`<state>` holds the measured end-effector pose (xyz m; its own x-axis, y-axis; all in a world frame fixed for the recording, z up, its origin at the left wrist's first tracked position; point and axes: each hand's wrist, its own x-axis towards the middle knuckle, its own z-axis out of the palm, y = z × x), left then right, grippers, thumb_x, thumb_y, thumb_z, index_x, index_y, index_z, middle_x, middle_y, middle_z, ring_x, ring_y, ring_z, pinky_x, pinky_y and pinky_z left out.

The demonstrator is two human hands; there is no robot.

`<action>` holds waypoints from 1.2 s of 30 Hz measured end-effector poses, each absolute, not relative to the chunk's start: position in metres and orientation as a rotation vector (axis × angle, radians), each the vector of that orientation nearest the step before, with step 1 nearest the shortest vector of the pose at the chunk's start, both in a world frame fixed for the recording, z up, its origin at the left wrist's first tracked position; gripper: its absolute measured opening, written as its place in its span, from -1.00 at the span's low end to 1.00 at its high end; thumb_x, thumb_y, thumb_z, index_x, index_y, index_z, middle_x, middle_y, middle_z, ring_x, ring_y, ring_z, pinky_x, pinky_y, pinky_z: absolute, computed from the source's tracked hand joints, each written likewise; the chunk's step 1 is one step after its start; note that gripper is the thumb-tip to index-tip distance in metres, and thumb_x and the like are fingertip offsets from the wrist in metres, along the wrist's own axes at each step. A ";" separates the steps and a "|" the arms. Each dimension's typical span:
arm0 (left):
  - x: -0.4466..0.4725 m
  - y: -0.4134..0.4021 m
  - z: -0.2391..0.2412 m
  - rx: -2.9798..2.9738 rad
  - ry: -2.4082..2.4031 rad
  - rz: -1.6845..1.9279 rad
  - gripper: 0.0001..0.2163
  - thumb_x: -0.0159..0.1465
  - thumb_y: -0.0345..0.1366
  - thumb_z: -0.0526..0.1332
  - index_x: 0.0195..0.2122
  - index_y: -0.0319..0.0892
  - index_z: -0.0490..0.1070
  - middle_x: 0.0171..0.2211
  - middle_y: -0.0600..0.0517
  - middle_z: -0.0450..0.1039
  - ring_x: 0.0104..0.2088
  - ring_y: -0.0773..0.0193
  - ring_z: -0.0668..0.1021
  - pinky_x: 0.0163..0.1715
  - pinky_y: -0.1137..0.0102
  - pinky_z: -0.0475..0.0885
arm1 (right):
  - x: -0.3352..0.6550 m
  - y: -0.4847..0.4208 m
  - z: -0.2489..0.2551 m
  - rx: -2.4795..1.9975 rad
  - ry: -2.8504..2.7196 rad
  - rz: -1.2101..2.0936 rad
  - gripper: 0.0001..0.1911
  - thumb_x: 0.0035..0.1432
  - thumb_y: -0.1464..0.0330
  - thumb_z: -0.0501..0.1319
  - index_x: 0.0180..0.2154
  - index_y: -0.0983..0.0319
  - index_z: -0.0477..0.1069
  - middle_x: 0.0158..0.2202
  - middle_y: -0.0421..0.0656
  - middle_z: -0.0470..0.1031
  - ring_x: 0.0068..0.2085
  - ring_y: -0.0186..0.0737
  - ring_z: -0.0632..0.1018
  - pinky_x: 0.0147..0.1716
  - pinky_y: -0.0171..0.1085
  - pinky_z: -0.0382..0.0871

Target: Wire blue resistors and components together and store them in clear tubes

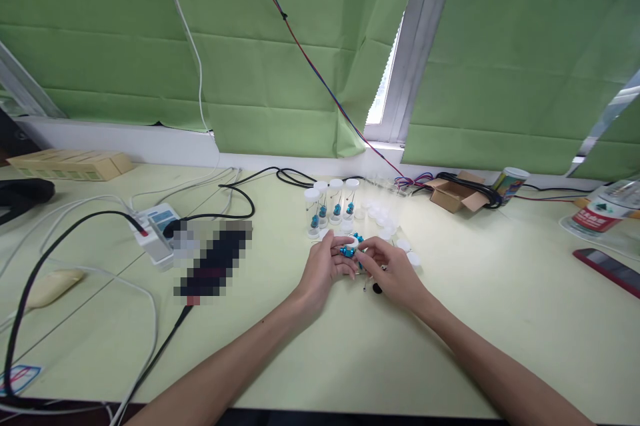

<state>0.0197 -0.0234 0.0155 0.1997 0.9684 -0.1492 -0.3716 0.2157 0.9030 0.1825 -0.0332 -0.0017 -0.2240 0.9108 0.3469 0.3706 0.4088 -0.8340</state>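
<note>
My left hand (323, 267) is curled around a small blue metal part (347, 252), with a white ring-shaped piece (352, 243) against it. From the right, my right hand (394, 271) reaches in, its thumb and forefinger closed at the same part. Fingers hide much of what lies between the hands. Just behind them stand several clear tubes (337, 203) with white caps, each with a blue part and a thin wire inside. More white caps (385, 219) and clear tubes lie behind my right hand. A black disc (377, 288) rests on the table under my right wrist.
A power strip (156, 233) and loose cables sit at the left, beside a pixelated dark object (216, 263). An open cardboard box (453, 194), a printed can (510, 184), a labelled plastic bottle (600, 216) and a red-edged phone (607, 271) are at the right.
</note>
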 end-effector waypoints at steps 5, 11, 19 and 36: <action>0.020 -0.024 0.018 0.839 0.895 1.138 -0.63 0.36 -0.12 0.00 -0.19 -0.35 0.43 -0.53 -0.05 0.42 -0.57 0.25 0.51 -0.57 0.37 0.43 | 0.183 -0.034 -0.002 -1.070 -1.817 0.751 -0.79 0.25 0.21 0.18 -0.16 0.19 0.34 -0.45 -0.20 0.47 -0.43 -0.25 0.48 -0.44 -0.29 0.35; 0.020 -0.025 0.017 0.853 0.887 1.138 -0.62 0.36 -0.11 0.01 -0.18 -0.36 0.43 -0.53 -0.06 0.42 -0.56 0.25 0.52 -0.56 0.37 0.43 | 0.182 -0.035 0.000 -1.078 -1.818 0.745 -0.83 0.25 0.23 0.17 -0.20 0.19 0.32 -0.48 -0.22 0.43 -0.46 -0.27 0.45 -0.45 -0.29 0.33; 0.019 -0.024 0.014 0.876 0.879 1.136 -0.62 0.35 -0.11 0.03 -0.16 -0.36 0.43 -0.51 -0.06 0.43 -0.56 0.25 0.52 -0.55 0.37 0.44 | 0.183 -0.034 -0.002 -1.087 -1.824 0.746 -0.83 0.26 0.22 0.16 -0.25 0.20 0.36 -0.52 -0.24 0.43 -0.50 -0.29 0.41 -0.47 -0.30 0.33; 0.019 -0.022 0.010 0.915 0.890 1.122 -0.60 0.33 -0.06 0.06 -0.12 -0.35 0.43 -0.51 -0.08 0.46 -0.53 0.24 0.53 -0.53 0.37 0.45 | 0.182 -0.035 0.000 -1.122 -1.853 0.725 -0.68 0.32 0.17 0.06 -0.40 0.20 0.37 -0.55 -0.24 0.37 -0.52 -0.31 0.38 -0.49 -0.31 0.29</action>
<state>0.0187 -0.0224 0.0101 0.1983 0.9730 -0.1181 -0.3362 0.1807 0.9243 0.1821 -0.0347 0.0001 -0.2554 0.8991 0.3555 0.4196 0.4344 -0.7970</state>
